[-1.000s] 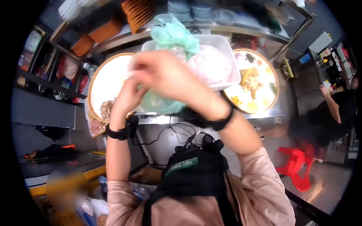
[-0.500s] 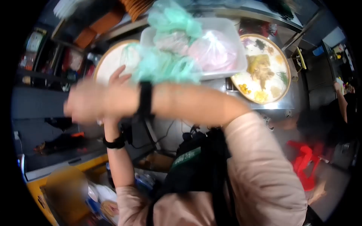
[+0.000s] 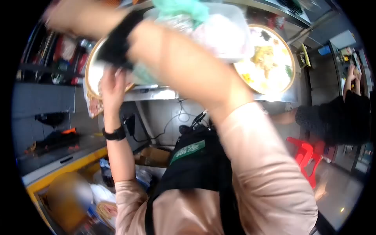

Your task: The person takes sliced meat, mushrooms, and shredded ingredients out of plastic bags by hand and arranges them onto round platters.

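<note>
My left hand (image 3: 113, 87) is at the near edge of a round, light-rimmed tray (image 3: 89, 74) on the left. Its fingers point away from me and are partly hidden under my right forearm, so their grip is unclear. My right arm crosses over the left one, and my right hand (image 3: 62, 17) is a blur at the upper left, above the shelves. Under that forearm a green plastic bag (image 3: 145, 74) shows in part. Behind it stands a translucent tub (image 3: 244, 43) holding a white, see-through bag (image 3: 219, 33) and another green bag (image 3: 182, 11).
A second round tray (image 3: 293, 68) on the right bears a yellowish heap and small coloured piles. A metal table (image 3: 156, 94) supports these things. To the right are a red stool (image 3: 305, 154) and a co-worker in black (image 3: 337, 117). An open yellow-edged drawer (image 3: 43, 196) lies lower left.
My right hand has swept up and farther left. My left hand has come down to the left tray's near edge, its fingers now largely covered. The table appears shifted upward in view.
</note>
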The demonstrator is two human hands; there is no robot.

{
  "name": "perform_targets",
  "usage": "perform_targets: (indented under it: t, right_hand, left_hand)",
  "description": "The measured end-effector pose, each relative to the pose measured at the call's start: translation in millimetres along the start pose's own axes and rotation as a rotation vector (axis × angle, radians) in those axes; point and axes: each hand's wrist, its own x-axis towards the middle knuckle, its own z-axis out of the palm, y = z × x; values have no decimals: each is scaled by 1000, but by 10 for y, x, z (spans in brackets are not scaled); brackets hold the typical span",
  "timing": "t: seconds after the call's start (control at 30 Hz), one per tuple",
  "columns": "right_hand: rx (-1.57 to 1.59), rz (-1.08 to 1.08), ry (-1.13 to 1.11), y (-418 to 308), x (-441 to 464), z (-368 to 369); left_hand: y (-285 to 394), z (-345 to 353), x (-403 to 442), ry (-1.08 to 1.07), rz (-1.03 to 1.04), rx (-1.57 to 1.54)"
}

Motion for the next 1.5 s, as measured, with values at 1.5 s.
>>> perform_targets:
  t: [1.5]
  right_hand:
    - [-516, 1113, 373, -543, -2948, -3064]
  left_hand:
    - [-379, 398, 752, -207, -568, -456]
